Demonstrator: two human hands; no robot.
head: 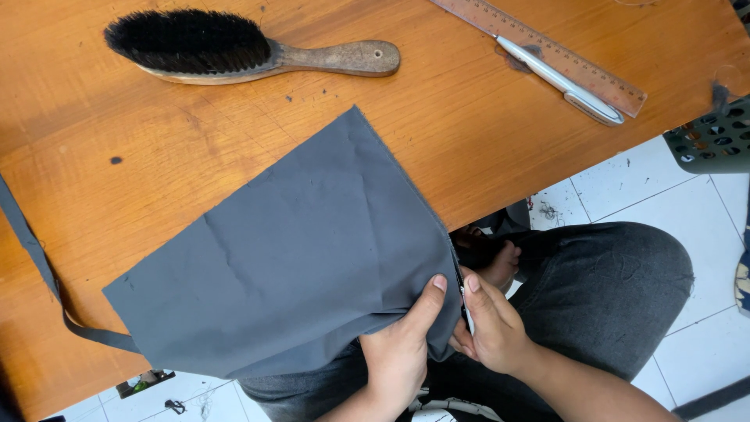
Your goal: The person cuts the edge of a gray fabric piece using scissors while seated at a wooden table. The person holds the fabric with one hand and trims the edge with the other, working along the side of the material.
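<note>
A grey piece of fabric (297,258) lies flat on the wooden table (156,148) and hangs over its near edge. My left hand (402,348) pinches the fabric's right edge from below, thumb on top. My right hand (491,328) grips the same edge just beside it, fingers closed on the cloth and what looks like a zipper. Both hands are off the table, above my lap in dark trousers (617,289).
A wooden-handled brush with black bristles (234,48) lies at the table's far side. A long ruler (547,48) with a silver pen (558,80) on it lies at the far right. A grey strap (35,258) trails at the left. A green basket (715,141) stands on the tiled floor.
</note>
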